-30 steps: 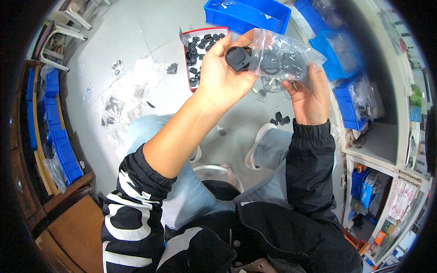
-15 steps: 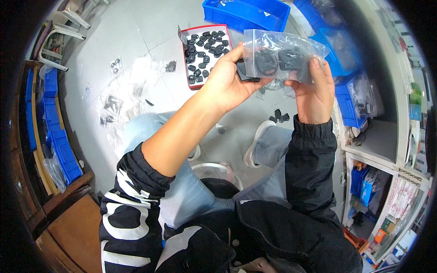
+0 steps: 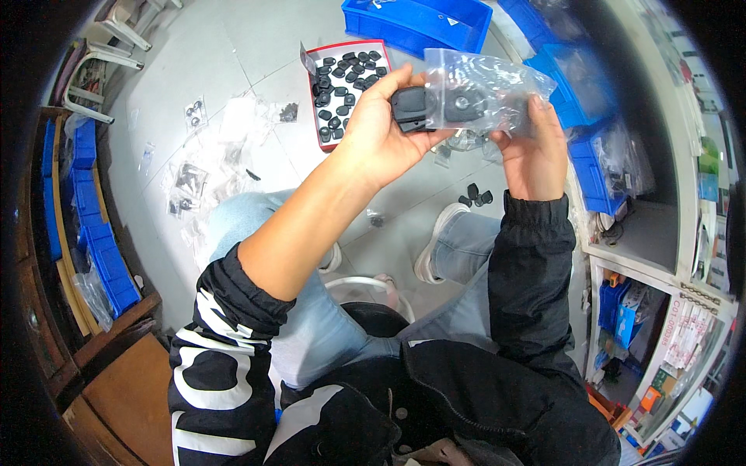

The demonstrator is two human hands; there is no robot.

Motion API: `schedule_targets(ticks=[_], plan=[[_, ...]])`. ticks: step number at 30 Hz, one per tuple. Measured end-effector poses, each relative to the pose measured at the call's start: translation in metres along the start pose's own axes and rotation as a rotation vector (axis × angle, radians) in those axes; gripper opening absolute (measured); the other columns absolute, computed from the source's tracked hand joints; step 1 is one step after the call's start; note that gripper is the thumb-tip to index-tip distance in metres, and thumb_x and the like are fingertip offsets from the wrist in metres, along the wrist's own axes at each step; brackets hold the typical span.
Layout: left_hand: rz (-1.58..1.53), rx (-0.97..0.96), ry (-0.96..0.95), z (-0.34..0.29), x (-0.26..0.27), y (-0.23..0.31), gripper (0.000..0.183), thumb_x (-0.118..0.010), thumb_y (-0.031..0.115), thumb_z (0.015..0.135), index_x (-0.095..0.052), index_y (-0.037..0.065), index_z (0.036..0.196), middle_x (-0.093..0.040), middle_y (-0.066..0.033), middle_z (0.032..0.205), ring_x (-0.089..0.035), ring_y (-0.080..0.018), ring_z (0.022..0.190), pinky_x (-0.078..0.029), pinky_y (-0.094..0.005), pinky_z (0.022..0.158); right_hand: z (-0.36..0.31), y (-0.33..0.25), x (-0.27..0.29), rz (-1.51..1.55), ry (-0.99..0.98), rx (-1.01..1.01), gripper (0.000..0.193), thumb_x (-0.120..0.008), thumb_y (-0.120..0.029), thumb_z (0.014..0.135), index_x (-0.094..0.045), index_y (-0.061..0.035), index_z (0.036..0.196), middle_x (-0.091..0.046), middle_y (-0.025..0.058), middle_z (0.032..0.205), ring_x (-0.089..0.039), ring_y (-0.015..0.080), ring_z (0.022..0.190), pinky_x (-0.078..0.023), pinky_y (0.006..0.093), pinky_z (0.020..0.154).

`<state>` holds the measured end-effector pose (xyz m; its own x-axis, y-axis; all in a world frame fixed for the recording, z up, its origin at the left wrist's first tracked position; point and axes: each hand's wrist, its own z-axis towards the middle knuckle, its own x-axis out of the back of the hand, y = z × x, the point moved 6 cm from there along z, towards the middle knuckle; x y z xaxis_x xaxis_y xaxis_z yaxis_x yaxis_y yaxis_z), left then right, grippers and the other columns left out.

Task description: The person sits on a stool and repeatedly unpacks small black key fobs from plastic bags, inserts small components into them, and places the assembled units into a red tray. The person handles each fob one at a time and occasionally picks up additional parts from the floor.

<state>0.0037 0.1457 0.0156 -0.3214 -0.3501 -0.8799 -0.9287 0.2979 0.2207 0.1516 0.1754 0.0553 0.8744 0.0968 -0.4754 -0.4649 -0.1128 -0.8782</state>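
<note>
Bagging looks partly done: left hand grips a black part at the clear bag that right hand pinches; many parts wait in the red tray.

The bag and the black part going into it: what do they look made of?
Bag: thin clear plastic film, glossy; it crinkles and shows dark pieces inside. Black part, in the left hand: probably moulded plastic or rubber, matte, no shine. The right hand holds the bag.

Pale tiled floor, white shelving, wooden cabinet, blue bins
</note>
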Motion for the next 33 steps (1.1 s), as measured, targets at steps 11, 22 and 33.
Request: schedule_targets(ticks=[11,22,33], plan=[[0.033,-0.064,-0.1,0.004,0.004,0.013,0.034,-0.034,0.024,0.089,-0.048,-0.002,0.105,-0.053,-0.0158,0.104,-0.051,-0.0263,0.099,-0.041,-0.0439,0.088,0.012,0.045,0.018,0.212,-0.034,-0.269,0.019,-0.049,-0.021,0.085,-0.052,-0.0065,0.096,-0.056,0.0087,0.093,-0.053,0.0192,0.084,-0.049,0.0336,0.067],[0.005,0.066,-0.168,0.0,0.019,0.048,0.025,-0.04,0.022,0.086,-0.053,0.001,0.091,-0.057,-0.0132,0.093,-0.054,-0.0252,0.09,-0.044,-0.0419,0.08,0.0,0.074,-0.011,0.353,-0.154,-0.442,0.025,-0.051,-0.022,0.084,-0.052,-0.0043,0.103,-0.059,0.0085,0.09,-0.058,0.0204,0.084,-0.05,0.0323,0.072],[-0.055,0.032,-0.177,-0.004,0.035,0.054,0.027,-0.039,0.017,0.086,-0.047,-0.005,0.098,-0.052,-0.0198,0.1,-0.051,-0.0327,0.094,-0.043,-0.0452,0.086,-0.011,0.085,-0.026,0.366,-0.188,-0.491,0.022,-0.05,-0.02,0.085,-0.053,-0.0023,0.099,-0.059,0.0115,0.094,-0.058,0.021,0.086,-0.05,0.0329,0.076]])
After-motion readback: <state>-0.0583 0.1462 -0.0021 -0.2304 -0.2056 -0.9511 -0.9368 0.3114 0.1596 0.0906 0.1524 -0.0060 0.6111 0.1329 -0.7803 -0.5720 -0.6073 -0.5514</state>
